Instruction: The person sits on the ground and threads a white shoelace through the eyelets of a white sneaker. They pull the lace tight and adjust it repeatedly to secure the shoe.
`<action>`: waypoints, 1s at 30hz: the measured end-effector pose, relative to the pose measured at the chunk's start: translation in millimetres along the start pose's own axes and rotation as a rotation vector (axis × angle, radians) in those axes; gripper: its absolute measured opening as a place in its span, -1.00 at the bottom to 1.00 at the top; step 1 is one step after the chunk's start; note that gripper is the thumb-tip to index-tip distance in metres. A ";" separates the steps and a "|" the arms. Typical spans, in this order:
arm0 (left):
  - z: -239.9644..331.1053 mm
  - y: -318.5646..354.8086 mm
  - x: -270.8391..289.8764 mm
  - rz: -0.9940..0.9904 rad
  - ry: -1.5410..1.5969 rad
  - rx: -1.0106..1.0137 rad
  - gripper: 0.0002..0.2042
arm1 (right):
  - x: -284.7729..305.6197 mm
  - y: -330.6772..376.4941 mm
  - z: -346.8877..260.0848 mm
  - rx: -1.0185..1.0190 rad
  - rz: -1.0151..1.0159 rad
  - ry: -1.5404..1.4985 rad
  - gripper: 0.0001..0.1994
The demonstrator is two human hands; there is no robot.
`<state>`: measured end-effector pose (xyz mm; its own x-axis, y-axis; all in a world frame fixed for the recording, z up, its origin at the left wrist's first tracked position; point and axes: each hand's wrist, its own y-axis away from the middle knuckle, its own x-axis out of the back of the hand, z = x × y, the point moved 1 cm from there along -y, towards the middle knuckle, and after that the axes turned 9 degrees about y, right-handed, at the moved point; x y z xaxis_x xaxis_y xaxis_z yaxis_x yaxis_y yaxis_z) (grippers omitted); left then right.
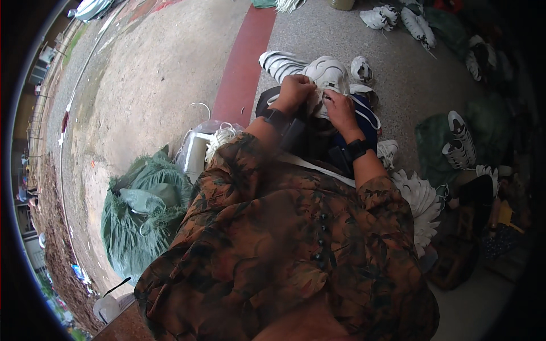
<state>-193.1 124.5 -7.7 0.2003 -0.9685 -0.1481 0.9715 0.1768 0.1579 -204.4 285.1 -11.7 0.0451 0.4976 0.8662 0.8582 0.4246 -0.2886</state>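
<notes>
My left hand [294, 94] is closed, with its fingertips pinched at the near edge of a white shoe upper [329, 71]. Beside it my right hand [340, 109] is also closed, thumb and fingers gripping the upper's lower right part. A small dark piece shows near the right fingertips, too small to name. A white cord [367, 111] loops out to the right of my right hand. Just beyond the left hand lies a row of overlapping white shoe pieces [281, 65]. Another white upper [361, 69] rests on the ground to the right.
A green woven sack [147, 213] slumps at my left, near a clear plastic bag [193, 150] with white pieces. White stacked pieces [418, 204] lie at my right. Farther right, a laced white upper [459, 142] sits on green sacking [432, 139]. More uppers [418, 25] lie far right.
</notes>
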 end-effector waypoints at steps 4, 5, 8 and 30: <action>-2.1 0.1 -1.6 -0.017 -0.025 -0.029 -0.94 | -1.8 -4.5 1.7 -0.018 -0.006 -0.015 -0.73; -0.9 1.1 -3.0 -0.009 -0.006 -0.032 -0.95 | -1.0 -3.8 0.9 -0.031 -0.018 0.001 -0.72; -7.1 -3.8 -3.1 0.008 0.011 -0.023 -0.96 | 4.5 -1.6 -7.7 -0.039 -0.041 0.024 -0.70; -0.1 12.8 -29.5 -0.106 -1.033 -0.401 -0.82 | -5.2 -5.9 -11.5 -0.056 0.038 0.175 -0.83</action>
<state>-186.5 155.3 -1.4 0.0931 -0.6300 0.7710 0.9855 -0.0523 -0.1617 -203.9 271.3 -9.8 0.1623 0.3714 0.9142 0.8810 0.3627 -0.3037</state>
